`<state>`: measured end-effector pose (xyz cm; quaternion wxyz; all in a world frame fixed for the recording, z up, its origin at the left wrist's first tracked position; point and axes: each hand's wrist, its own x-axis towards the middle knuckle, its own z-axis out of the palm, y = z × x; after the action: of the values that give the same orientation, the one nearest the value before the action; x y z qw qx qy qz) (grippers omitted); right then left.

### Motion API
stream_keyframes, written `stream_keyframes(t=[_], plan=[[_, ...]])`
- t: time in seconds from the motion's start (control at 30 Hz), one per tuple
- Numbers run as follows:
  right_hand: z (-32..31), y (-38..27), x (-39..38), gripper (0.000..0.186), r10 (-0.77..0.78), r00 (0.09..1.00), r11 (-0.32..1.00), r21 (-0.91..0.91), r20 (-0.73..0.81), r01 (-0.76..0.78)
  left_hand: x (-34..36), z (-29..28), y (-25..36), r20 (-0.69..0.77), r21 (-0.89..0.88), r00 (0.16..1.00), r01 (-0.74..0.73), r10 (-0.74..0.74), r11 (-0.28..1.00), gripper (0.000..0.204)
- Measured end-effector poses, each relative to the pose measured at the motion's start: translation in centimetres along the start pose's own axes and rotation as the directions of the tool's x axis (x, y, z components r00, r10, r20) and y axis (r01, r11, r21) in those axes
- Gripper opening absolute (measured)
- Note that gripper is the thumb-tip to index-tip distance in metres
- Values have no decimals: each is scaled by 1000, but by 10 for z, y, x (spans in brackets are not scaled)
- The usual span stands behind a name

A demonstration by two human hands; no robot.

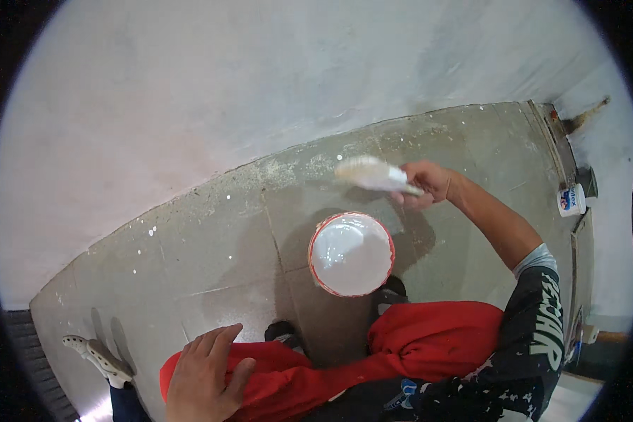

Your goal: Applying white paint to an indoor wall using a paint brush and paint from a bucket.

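In my right hand (423, 186) is a wide paintbrush (373, 174), held by its handle with the bristles pointing left and slightly blurred. The bristles look coated in white. Below and a little left of that hand stands a round bucket (352, 254) with a red rim, holding white paint; the brush is above it and apart from it. My left hand (207, 376) rests at my left knee, over the red trousers (260, 376), with its fingers stretched out and nothing in it.
A pale wall (260, 77) rises ahead, meeting the grey tiled floor (218, 281), which carries white paint spots. A white tub (571, 200) stands by the right wall. At the lower left is another person's foot in a light clog (100, 357), near a dark slatted surface (39, 366).
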<state>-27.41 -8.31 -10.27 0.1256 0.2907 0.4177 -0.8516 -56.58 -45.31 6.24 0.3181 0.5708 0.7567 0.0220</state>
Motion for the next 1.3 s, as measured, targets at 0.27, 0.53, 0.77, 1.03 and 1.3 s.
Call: stream_keyframes(t=[0.27,0.53,0.77,1.03,1.3], plan=[[10,-63,21,25,-625,683,772,-167,-379,613,-5,5,-4,-16,29,1000,-5,6,1000,44],[37,-100,26,17,-562,547,776,-169,-620,607,1,5,1,2,-18,1000,23,-23,1000,45],[81,-164,-19,18,-742,367,624,-378,-561,684,-5,6,0,-17,-3,1000,16,-16,1000,45],[57,-132,25,19,-678,355,671,-343,-644,657,-7,6,-1,-41,-7,999,-13,13,1000,45],[-8,-58,66,21,-385,513,889,-158,-767,430,-8,8,-2,-39,-33,999,-10,9,999,46]])
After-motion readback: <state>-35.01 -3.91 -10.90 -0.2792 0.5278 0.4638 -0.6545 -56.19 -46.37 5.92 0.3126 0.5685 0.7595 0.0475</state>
